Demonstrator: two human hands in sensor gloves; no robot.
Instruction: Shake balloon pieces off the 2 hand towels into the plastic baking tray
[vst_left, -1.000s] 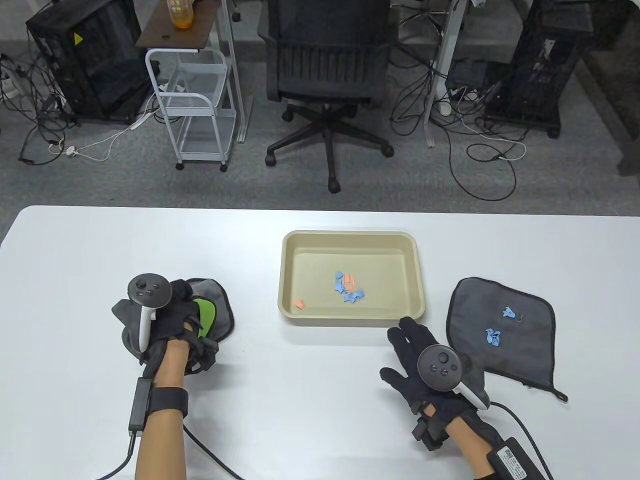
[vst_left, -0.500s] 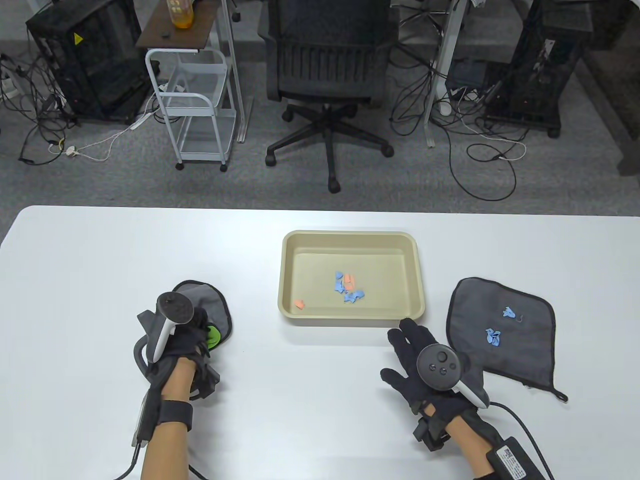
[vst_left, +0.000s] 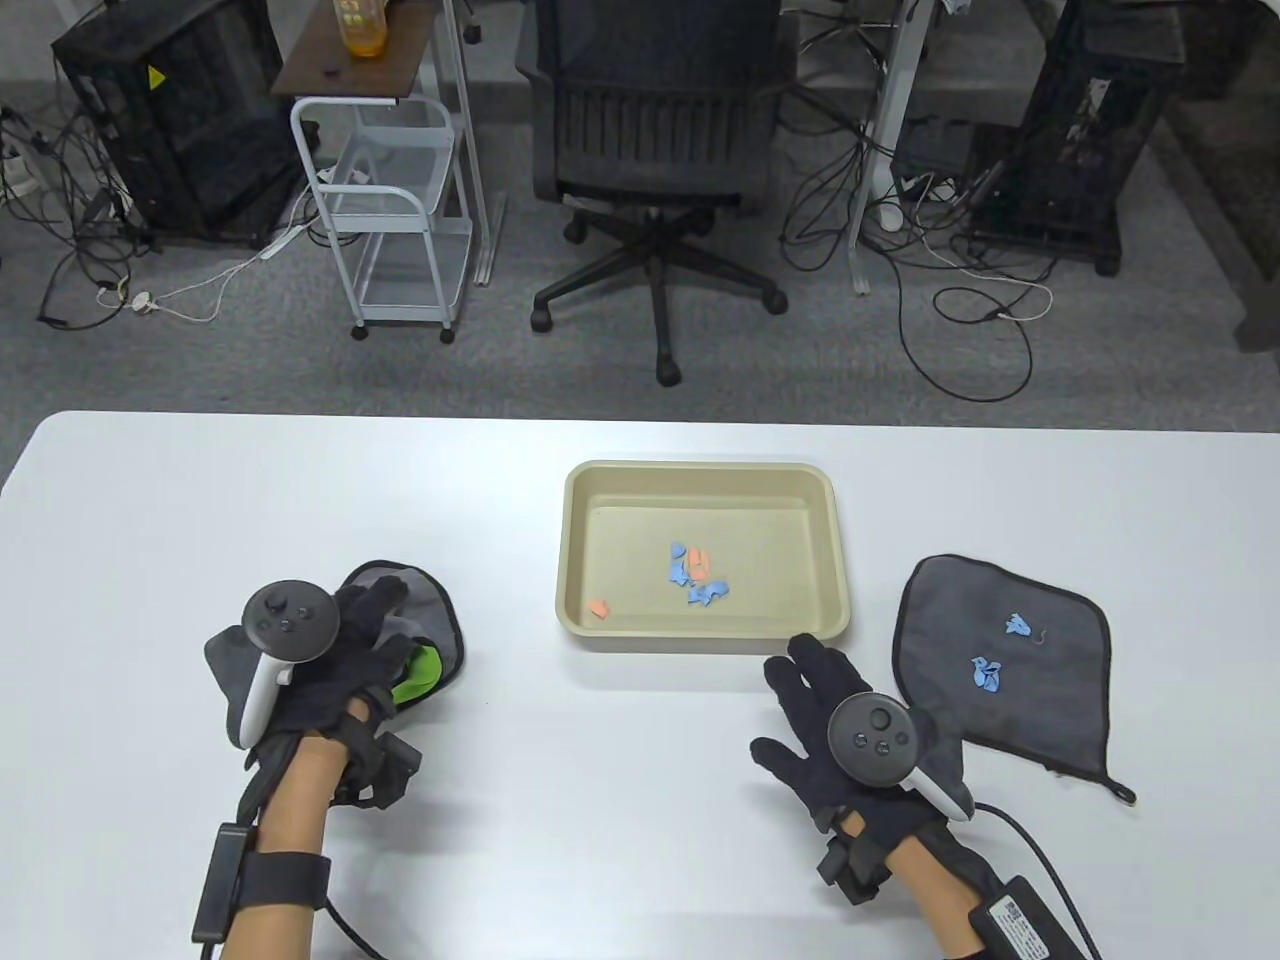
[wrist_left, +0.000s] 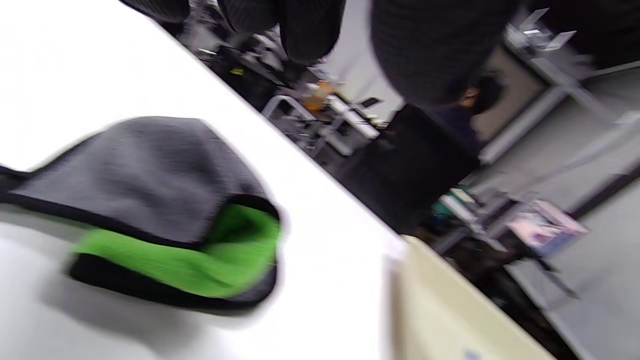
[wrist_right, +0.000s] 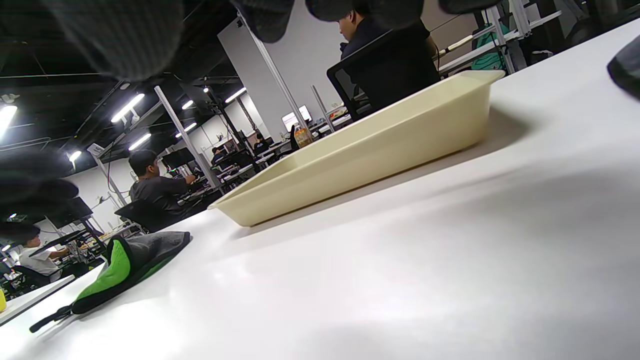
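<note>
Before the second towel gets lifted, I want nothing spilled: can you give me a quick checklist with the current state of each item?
1. Baking tray upright, pieces inside: ok.
2. Flat towel carries blue pieces: ok, not yet emptied.
3. Right hand free, beside that towel: ok.
4. Folded towel set down left of tray: ok.
5. Left hand clear of folded towel: cannot tell.
6. Table between towel and tray free of pieces: ok.

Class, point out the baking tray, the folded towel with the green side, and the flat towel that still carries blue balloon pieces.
Baking tray (vst_left: 700, 470): table view, far rim.
Folded towel (vst_left: 440, 605): table view, grey top layer.
Flat towel (vst_left: 1060, 700): table view, bare grey cloth near the middle.
</note>
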